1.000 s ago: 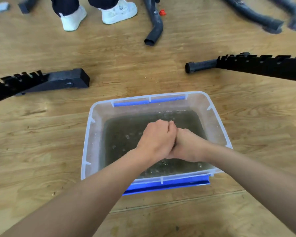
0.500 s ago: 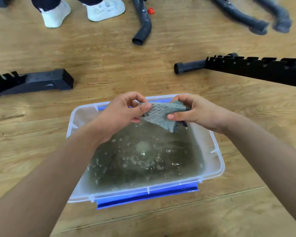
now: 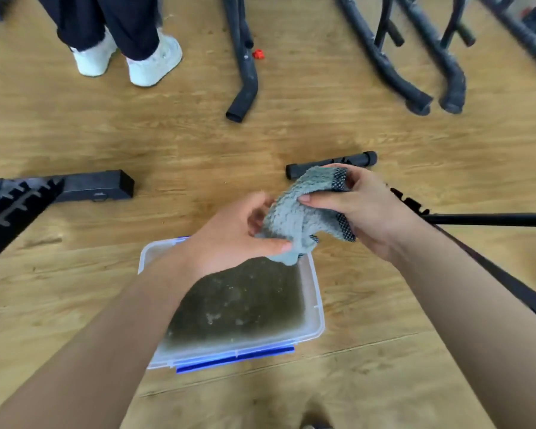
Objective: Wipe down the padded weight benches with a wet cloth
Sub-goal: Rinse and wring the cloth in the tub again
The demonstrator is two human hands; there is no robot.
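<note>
A grey textured cloth (image 3: 300, 216) with a dark checked edge hangs between both hands, above the far rim of a clear plastic tub (image 3: 317, 308) of murky water. My left hand (image 3: 232, 236) pinches the cloth's lower left part. Its upper right part is gripped by my right hand (image 3: 362, 209), which is raised a little higher. Black notched frame rails of the weight benches lie on the floor at the left (image 3: 53, 188) and at the right (image 3: 483, 219). No bench padding is in view.
The tub has blue clips (image 3: 235, 357) on its near side and stands on a wooden floor. A person in white shoes (image 3: 153, 61) and dark trousers stands at the far left. Black tube legs (image 3: 245, 85) and curved frame feet (image 3: 415, 100) rest at the back.
Both hands lifted out of the water with the cloth, rose above the tub and shifted right. The view has tilted up, so the tub now sits lower in frame.
</note>
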